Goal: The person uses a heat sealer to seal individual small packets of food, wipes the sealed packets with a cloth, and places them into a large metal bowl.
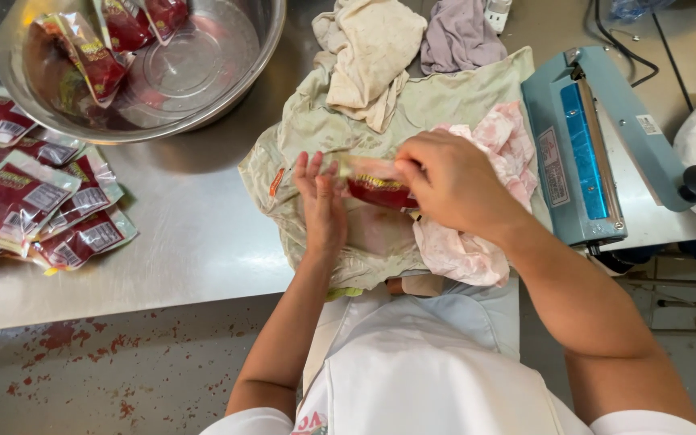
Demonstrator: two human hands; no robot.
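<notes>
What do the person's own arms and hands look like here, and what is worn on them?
Both hands, left hand and right hand, are bare: no gloves, rings or watch visible. Forearms are uncovered; short white sleeves show near the shoulders.
</notes>
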